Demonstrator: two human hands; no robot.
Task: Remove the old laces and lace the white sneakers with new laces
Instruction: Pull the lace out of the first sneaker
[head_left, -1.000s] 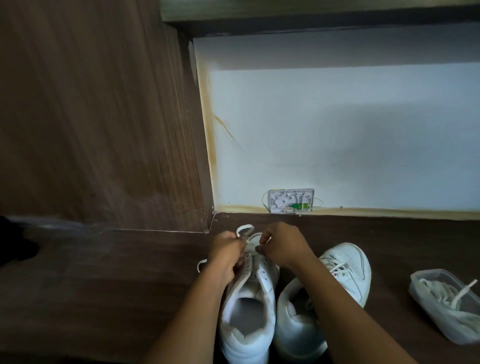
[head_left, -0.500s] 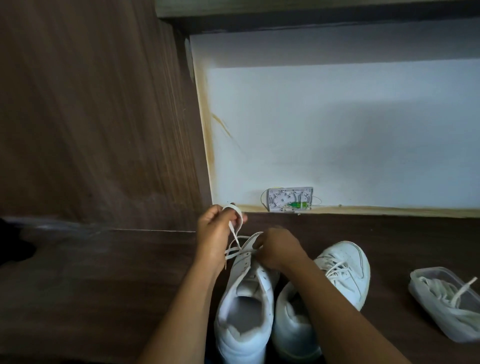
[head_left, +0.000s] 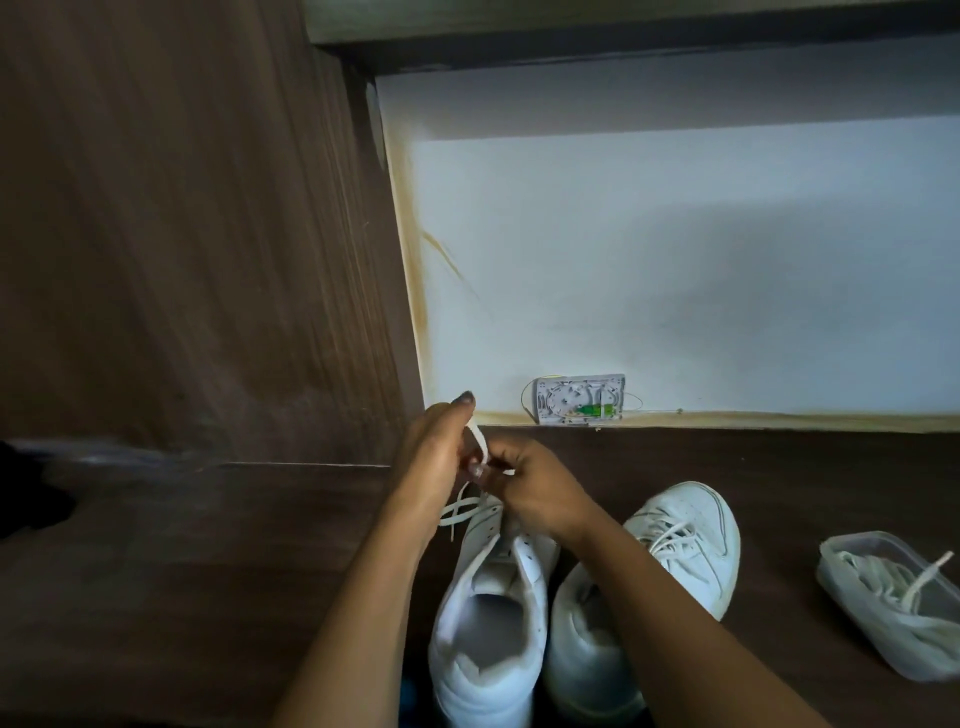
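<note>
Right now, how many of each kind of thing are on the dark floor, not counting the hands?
White sneakers: 2, left one, right one
Clear plastic container of laces: 1
Lace held in both hands: 1
Total: 4

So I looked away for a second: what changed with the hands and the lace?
Both hands rose off the left sneaker toward the wall. The left hand drew the lace up, and the right hand came up to pinch it too. The right sneaker and the tub of laces stayed put.
</note>
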